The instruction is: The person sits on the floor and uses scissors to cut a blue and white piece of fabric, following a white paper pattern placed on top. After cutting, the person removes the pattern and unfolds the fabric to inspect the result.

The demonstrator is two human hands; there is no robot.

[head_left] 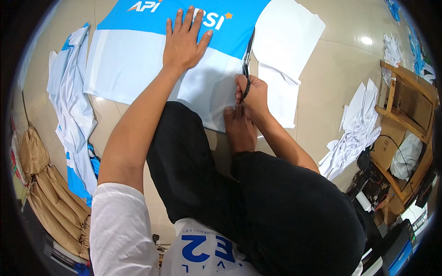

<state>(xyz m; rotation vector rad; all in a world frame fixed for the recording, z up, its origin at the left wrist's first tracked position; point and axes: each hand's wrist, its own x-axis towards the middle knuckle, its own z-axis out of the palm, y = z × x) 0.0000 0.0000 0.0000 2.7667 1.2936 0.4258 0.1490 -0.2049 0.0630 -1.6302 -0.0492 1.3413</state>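
A sheet of blue and pale blue printed fabric (pixel 124 60) lies flat on the tiled floor in front of me. My left hand (pixel 184 41) presses down on it with the fingers spread, right at the line between the two colours. My right hand (pixel 251 96) grips black-handled scissors (pixel 247 60), whose blades point away from me along the fabric's right edge. My bare foot (pixel 239 129) rests on the fabric's near corner, just below that hand.
White fabric pieces (pixel 287 50) lie right of the cut line. A heap of pale blue and white cloth (pixel 71 106) sits at the left, brown paper bundles (pixel 50 193) at lower left. More white cut pieces (pixel 357 124) and a wooden shelf unit (pixel 407 119) are at the right.
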